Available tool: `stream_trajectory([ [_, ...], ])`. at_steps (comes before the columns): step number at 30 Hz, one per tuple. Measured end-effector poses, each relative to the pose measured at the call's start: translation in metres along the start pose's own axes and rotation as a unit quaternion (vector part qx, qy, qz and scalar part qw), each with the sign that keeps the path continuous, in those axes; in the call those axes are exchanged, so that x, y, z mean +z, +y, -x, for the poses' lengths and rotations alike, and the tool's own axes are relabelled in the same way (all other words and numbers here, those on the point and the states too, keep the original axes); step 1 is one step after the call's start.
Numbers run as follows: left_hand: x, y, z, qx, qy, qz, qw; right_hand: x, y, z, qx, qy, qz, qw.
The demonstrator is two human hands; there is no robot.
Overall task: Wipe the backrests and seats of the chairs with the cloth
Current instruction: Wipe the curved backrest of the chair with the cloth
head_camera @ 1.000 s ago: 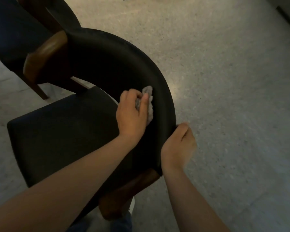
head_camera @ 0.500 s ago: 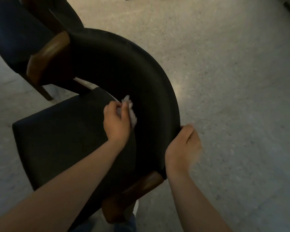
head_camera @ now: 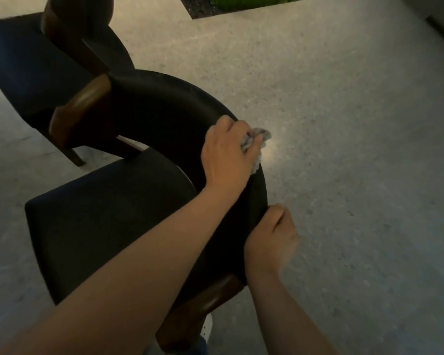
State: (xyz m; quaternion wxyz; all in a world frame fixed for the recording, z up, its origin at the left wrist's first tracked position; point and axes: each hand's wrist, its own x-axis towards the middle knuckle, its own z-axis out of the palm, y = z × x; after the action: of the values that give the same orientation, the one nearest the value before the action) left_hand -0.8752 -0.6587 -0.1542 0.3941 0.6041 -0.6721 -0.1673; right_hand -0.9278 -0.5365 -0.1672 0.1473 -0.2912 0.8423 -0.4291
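A dark chair with a curved black backrest (head_camera: 164, 103) and a dark seat (head_camera: 108, 216) stands right below me. My left hand (head_camera: 228, 157) is closed around a crumpled grey cloth (head_camera: 256, 142) and presses it on the top edge of the backrest at its right bend. My right hand (head_camera: 272, 239) grips the outer side of the backrest lower down, near its wooden end (head_camera: 210, 295). Most of the cloth is hidden under my fingers.
A second dark chair (head_camera: 23, 65) with a wooden frame stands close behind at the upper left, almost touching the first chair's wooden arm (head_camera: 80, 108). Speckled grey floor (head_camera: 344, 124) spreads to the right. A dark-edged planter with greenery (head_camera: 241, 3) sits at the top.
My left hand has carried the cloth from low on the inner face of the backrest up to its top edge. My right hand keeps its hold on the backrest.
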Motion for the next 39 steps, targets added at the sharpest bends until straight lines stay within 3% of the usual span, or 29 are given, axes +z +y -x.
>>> stream_trajectory([
  [6,-0.005,-0.026,-0.001,-0.122,0.072,0.03,0.989,0.0,0.001,0.001,0.007,-0.006,-0.003,1.0],
  [13,-0.002,-0.03,0.008,-0.13,0.073,0.058,0.987,0.001,0.002,0.001,0.016,-0.011,-0.008,1.0],
  [18,0.013,-0.043,0.032,-0.275,0.087,0.122,0.95,0.002,0.003,0.0,0.032,-0.009,-0.025,0.999],
  [23,0.025,-0.065,0.048,-0.353,0.08,0.137,0.922,0.001,0.003,0.0,0.032,-0.008,-0.027,0.999],
  [29,0.028,-0.097,0.067,-0.412,0.005,0.071,0.908,-0.001,0.0,0.0,0.032,-0.011,-0.028,0.999],
  [34,0.002,-0.127,0.076,-0.48,-0.277,-0.008,0.832,-0.001,0.003,0.0,0.023,-0.01,-0.026,0.999],
  [36,-0.002,-0.125,0.079,-0.457,-0.263,-0.027,0.85,-0.001,0.005,0.0,0.02,-0.015,-0.027,0.999],
  [39,-0.006,-0.114,0.077,-0.431,-0.16,0.006,0.888,0.0,0.006,-0.001,0.02,-0.014,-0.024,0.999],
])
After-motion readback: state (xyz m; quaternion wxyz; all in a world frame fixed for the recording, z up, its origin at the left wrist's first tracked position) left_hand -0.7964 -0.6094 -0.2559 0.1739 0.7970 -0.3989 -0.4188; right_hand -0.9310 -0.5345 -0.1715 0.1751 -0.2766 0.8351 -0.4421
